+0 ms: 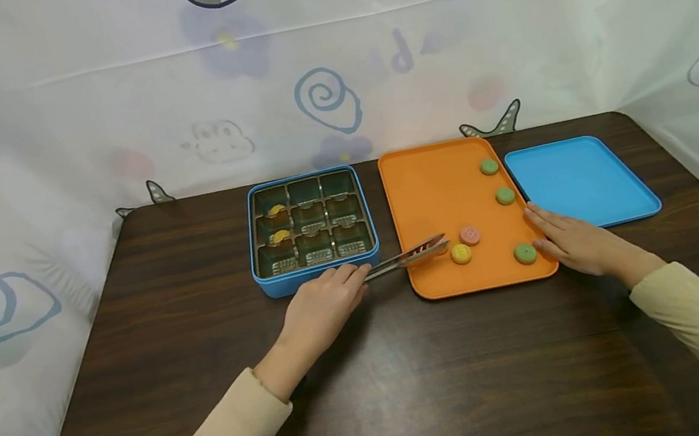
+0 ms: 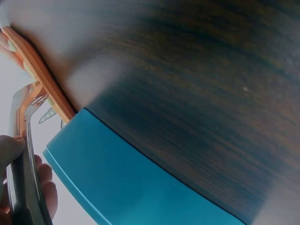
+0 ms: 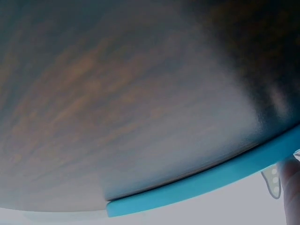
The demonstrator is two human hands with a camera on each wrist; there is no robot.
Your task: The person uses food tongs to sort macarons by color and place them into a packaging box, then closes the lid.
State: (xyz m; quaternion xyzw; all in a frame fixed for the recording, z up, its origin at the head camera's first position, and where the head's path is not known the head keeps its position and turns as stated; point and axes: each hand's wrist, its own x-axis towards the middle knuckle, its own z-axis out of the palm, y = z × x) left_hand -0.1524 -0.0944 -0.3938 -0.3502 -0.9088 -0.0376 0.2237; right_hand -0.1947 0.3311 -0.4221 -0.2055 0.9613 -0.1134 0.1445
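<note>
My left hand [image 1: 329, 303] grips metal tongs [image 1: 393, 263], whose ends reach over the lower left of an orange tray [image 1: 428, 188]. The tong tips lie right beside a yellow round piece [image 1: 460, 254] and a pink one [image 1: 470, 236]. In the left wrist view, thumb and fingers close round the tongs [image 2: 28, 173], and the fork-like tip shows. Along the orange tray's right side lie green round pieces [image 1: 525, 254]. My right hand [image 1: 582, 247] rests on that tray's right edge with fingers extended; in the right wrist view only part of a finger [image 3: 291, 187] shows.
Left of the orange tray stands a blue box [image 1: 291, 283] with a dark, divided insert; yellow pieces [image 1: 280, 237] sit in two of its left compartments. A blue tray [image 1: 582, 181] lies at the right. A patterned white cloth [image 1: 358, 29] hangs behind the dark wooden table [image 1: 422, 392].
</note>
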